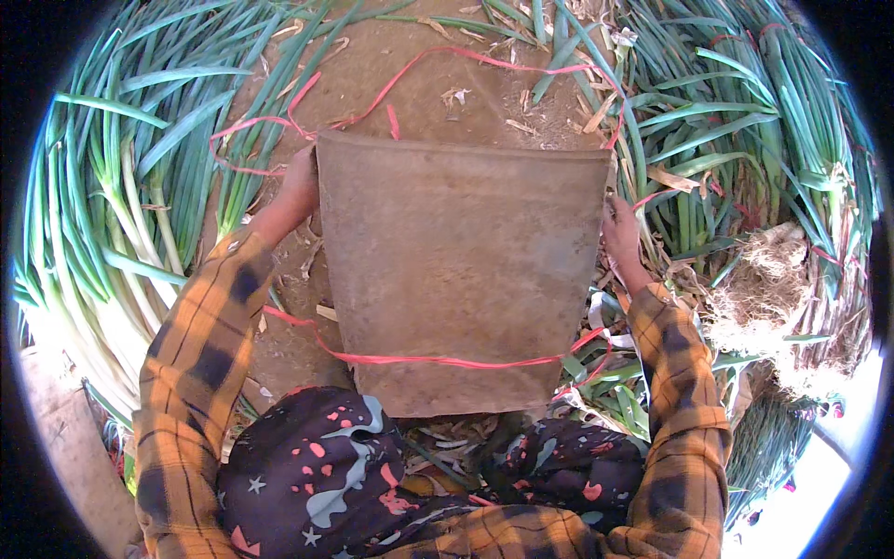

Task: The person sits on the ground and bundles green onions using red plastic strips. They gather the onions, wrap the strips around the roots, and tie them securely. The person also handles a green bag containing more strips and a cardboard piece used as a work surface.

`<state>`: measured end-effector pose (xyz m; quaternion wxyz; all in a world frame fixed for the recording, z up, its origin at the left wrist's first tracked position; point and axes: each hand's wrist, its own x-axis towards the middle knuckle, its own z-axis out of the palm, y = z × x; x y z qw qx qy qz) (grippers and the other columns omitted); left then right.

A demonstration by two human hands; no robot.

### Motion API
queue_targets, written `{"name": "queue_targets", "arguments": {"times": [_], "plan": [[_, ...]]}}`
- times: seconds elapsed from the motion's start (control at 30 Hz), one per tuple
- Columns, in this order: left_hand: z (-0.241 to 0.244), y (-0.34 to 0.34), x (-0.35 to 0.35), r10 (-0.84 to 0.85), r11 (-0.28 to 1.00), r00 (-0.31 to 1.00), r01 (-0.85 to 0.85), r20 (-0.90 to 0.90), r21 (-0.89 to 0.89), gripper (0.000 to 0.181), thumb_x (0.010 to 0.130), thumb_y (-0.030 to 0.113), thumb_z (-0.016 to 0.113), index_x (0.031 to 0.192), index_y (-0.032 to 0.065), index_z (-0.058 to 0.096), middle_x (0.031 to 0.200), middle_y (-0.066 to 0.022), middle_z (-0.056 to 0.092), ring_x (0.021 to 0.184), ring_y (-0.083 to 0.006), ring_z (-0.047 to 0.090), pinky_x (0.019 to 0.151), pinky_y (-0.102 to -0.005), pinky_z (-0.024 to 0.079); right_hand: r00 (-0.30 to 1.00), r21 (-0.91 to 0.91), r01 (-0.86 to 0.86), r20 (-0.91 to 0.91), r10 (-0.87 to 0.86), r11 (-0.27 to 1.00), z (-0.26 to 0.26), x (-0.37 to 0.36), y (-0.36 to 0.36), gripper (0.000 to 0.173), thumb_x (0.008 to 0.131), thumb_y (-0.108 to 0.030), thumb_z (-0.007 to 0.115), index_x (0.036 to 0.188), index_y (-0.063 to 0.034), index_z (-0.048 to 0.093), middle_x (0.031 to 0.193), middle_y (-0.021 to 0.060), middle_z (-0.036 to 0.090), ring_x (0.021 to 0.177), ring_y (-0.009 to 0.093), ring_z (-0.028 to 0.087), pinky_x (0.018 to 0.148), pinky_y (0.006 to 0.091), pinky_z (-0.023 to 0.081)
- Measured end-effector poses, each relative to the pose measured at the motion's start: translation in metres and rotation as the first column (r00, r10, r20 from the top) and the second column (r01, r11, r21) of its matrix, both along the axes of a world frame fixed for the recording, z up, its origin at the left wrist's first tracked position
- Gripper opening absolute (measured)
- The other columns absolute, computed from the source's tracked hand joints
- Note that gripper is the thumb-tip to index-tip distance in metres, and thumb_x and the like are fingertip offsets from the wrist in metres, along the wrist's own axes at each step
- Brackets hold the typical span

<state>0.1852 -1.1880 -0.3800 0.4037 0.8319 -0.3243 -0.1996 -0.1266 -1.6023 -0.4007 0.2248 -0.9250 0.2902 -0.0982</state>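
A worn brown sheet [461, 258], of cloth or sacking, is spread flat before me, its near end by my knees. My left hand [300, 182] grips its far left edge; the fingertips are hidden behind the sheet. At the right edge my right hand [620, 230] holds the border between thumb and fingers. One red plastic strip [447, 361] lies across the near part of the sheet. Another red strip [454, 50] loops over the ground beyond the far edge, its ends running towards both hands.
Loose green onions [112, 209] are heaped at the left. Tied green onion bundles [803, 126] lie at the right, with a clump of roots [761, 279] nearer me. Dry leaf scraps [457, 96] litter the bare earth. Patterned dark cloth [314, 461] covers my knees.
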Motion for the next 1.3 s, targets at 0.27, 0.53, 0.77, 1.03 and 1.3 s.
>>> {"name": "queue_targets", "arguments": {"times": [0.27, 0.53, 0.77, 1.03, 1.3], "plan": [[0.058, 0.049, -0.106, 0.124, 0.992, 0.946, -0.118, -0.3, 0.04, 0.049, 0.089, 0.032, 0.049, 0.121, -0.0046, 0.044, 0.113, -0.0232, 0.056, 0.106, -0.0335, 0.054, 0.09, -0.0383, 0.041, 0.995, 0.622, 0.065, -0.105, 0.001, 0.781, 0.129, 0.018, 0.091, 0.04, 0.087, -0.03, 0.052, 0.112, 0.0005, 0.047, 0.087, 0.018, 0.061, 0.059, 0.027, 0.06, 0.048, 0.0315, 0.045], [0.045, 0.064, -0.177, -0.087, 0.996, 0.958, 0.094, -0.274, 0.01, 0.049, 0.091, 0.03, 0.047, 0.122, -0.0069, 0.04, 0.111, -0.0267, 0.055, 0.106, -0.0406, 0.051, 0.09, -0.042, 0.04, 0.973, 0.304, -0.164, -0.108, 0.205, 0.939, 0.106, -0.049, 0.111, 0.045, 0.076, -0.004, 0.055, 0.118, 0.0054, 0.043, 0.105, 0.0257, 0.057, 0.099, 0.041, 0.053, 0.086, 0.0443, 0.042], [0.088, 0.096, -0.186, 0.054, 0.997, 0.949, -0.037, -0.31, 0.062, 0.047, 0.091, 0.038, 0.045, 0.113, -0.0028, 0.049, 0.104, -0.023, 0.059, 0.1, -0.0348, 0.056, 0.085, -0.0401, 0.043, 0.944, 0.246, -0.276, -0.111, 0.31, 0.929, 0.129, -0.062, 0.061, 0.048, 0.088, -0.026, 0.054, 0.125, 0.0001, 0.04, 0.115, 0.0217, 0.055, 0.1, 0.034, 0.057, 0.087, 0.0422, 0.044], [0.119, 0.25, -0.274, 0.517, 0.855, 0.854, -0.513, -0.054, 0.078, 0.021, 0.081, 0.013, 0.058, 0.099, 0.0021, 0.06, 0.089, -0.0143, 0.065, 0.083, -0.0232, 0.064, 0.071, -0.0327, 0.049, 0.972, 0.491, -0.176, -0.053, 0.231, 0.853, 0.255, -0.057, 0.108, 0.023, 0.068, 0.004, 0.065, 0.089, -0.0004, 0.059, 0.075, 0.0014, 0.056, 0.071, 0.01, 0.052, 0.064, 0.023, 0.042], [0.15, 0.372, -0.208, 0.869, 0.459, 0.387, -0.864, 0.309, -0.207, 0.014, 0.078, 0.009, 0.06, 0.09, 0.0026, 0.06, 0.084, -0.0136, 0.062, 0.08, -0.024, 0.062, 0.07, -0.0336, 0.048, 0.67, 0.469, -0.538, -0.266, 0.693, 0.7, 0.29, -0.037, 0.226, 0.019, 0.075, 0.001, 0.061, 0.094, 0.0016, 0.058, 0.083, 0.0044, 0.058, 0.077, 0.012, 0.054, 0.07, 0.0251, 0.044]]}}
